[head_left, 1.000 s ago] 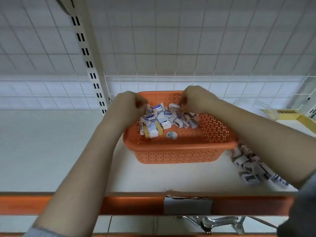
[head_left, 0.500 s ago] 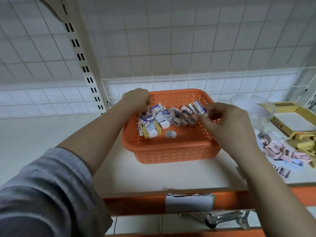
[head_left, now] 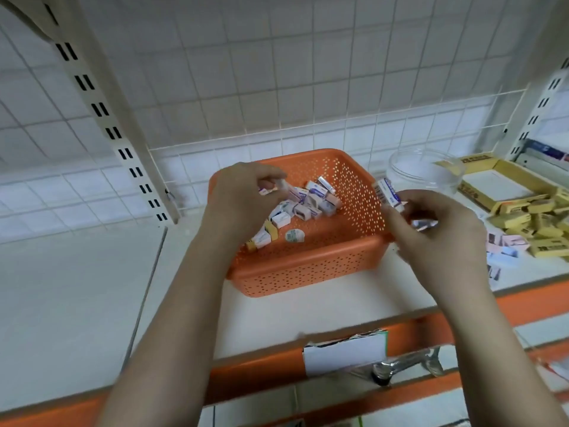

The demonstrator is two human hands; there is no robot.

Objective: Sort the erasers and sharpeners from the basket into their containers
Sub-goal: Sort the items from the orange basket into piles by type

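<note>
An orange perforated basket [head_left: 308, 266] sits on the white shelf and holds several small erasers and sharpeners [head_left: 311, 204] in white and blue wrappers. My left hand [head_left: 243, 198] hovers over the basket's left half and pinches a small wrapped eraser [head_left: 268, 190] at its fingertips. Just outside the basket's right rim, my right hand [head_left: 431, 232] holds a wrapped eraser [head_left: 387, 192] with a barcode, along with other small pieces in the palm. A clear plastic container [head_left: 425, 174] stands behind the right hand.
A yellow cardboard box [head_left: 492, 186] lies open at the far right, with several yellow packets [head_left: 535, 223] and pink and blue packets [head_left: 498, 245] strewn in front. An orange shelf edge [head_left: 246, 374] with a white label runs along the front. A wire grid forms the back wall.
My right hand has carried its eraser out of the basket and past the right rim. My left hand has lifted a small eraser from the pile.
</note>
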